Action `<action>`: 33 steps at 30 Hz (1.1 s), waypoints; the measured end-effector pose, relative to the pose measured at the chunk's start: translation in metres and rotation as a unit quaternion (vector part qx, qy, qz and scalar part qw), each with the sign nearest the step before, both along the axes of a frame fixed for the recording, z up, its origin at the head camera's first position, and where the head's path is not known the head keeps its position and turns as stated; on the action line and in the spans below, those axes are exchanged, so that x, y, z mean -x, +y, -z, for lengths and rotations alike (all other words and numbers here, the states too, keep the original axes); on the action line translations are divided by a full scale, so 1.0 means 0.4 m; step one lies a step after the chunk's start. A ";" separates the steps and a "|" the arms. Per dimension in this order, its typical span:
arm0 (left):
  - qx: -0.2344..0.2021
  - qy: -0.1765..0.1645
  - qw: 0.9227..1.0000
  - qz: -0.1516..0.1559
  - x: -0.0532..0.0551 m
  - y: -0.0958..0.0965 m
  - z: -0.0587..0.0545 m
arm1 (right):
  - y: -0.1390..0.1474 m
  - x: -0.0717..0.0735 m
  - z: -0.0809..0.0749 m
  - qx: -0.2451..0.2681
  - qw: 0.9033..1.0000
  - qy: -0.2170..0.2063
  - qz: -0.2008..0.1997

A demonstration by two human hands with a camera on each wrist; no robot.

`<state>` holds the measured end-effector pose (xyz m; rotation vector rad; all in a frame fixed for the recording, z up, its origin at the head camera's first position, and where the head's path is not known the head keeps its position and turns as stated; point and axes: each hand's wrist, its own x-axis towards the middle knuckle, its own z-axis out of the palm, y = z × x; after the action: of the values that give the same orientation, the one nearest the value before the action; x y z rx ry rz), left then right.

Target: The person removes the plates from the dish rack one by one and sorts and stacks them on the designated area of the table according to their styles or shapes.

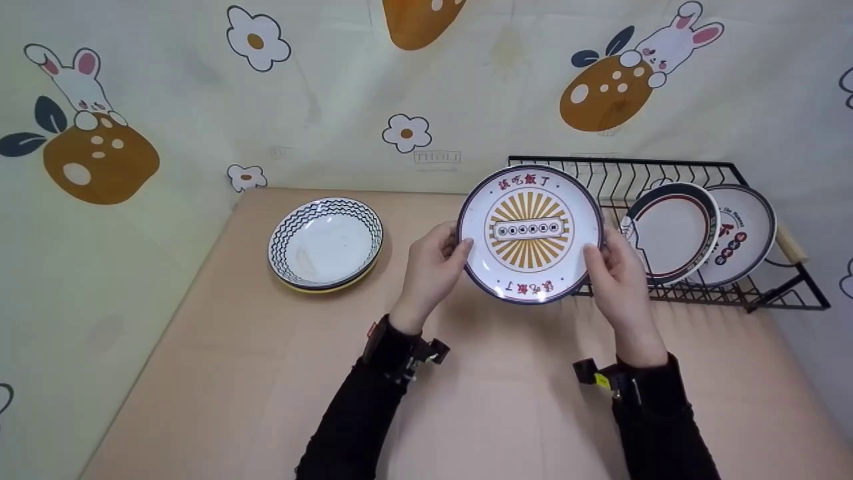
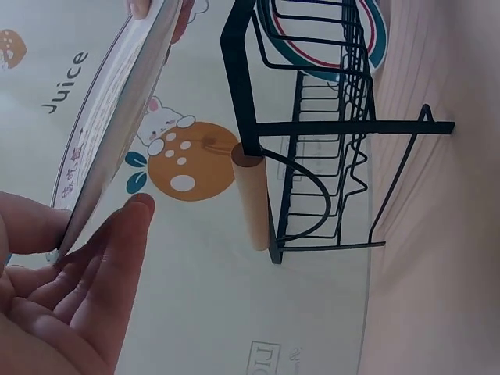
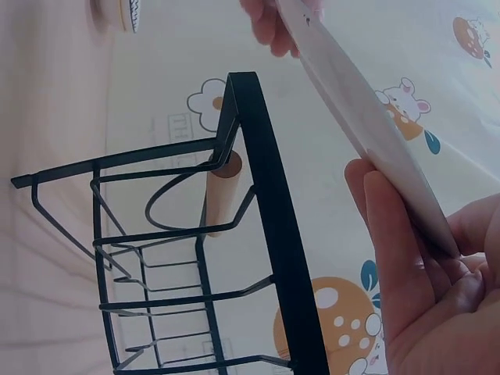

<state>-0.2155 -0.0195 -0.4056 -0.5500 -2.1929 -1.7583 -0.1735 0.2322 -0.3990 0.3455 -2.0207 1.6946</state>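
Both hands hold up a white plate point(image 1: 480, 200) with a dark blue rim, a yellow sunburst and red characters. At its left edge the left hand point(image 1: 432, 270) pinches the rim, thumb on the face and fingers behind. The right hand point(image 1: 621, 283) grips the opposite edge the same way. Seen edge-on in the left wrist view, the plate point(image 2: 117, 109) sits between thumb and fingers. In the right wrist view, the plate's pale underside point(image 3: 367, 117) rests against the right fingers. Behind the plate is a black wire dish rack point(image 1: 706, 297), partly hidden by it.
A navy-rimmed bowl point(image 1: 670, 233) and a white plate with red print point(image 1: 753, 227) stand in the rack. One wooden handle point(image 1: 792, 243) shows at its right end. On the left of the table point(image 1: 266, 373) lies a wavy-patterned dish point(image 1: 326, 240), stacked on a yellow-edged one.
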 end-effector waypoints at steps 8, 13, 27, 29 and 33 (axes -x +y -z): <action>-0.022 -0.035 0.999 -0.019 -0.004 -0.006 -0.007 | -0.004 -0.004 -0.003 -0.030 0.999 -0.031 0.008; -0.026 -0.033 0.998 -0.036 -0.007 -0.008 -0.009 | -0.007 -0.005 -0.007 -0.024 0.998 -0.050 0.003; -0.040 -0.040 0.997 -0.048 -0.006 -0.026 -0.018 | -0.004 -0.008 -0.014 -0.040 0.998 -0.045 -0.027; -0.046 -0.043 0.997 -0.045 -0.004 -0.031 -0.019 | -0.003 -0.009 -0.016 -0.042 0.998 -0.040 -0.032; -0.067 -0.054 0.996 -0.034 0.000 -0.040 -0.022 | -0.002 -0.014 -0.021 -0.057 0.997 -0.040 -0.018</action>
<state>-0.2154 -0.0353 -0.3966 -0.3525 -2.1145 -1.9226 -0.1679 0.2315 -0.3904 0.3592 -2.1874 1.6428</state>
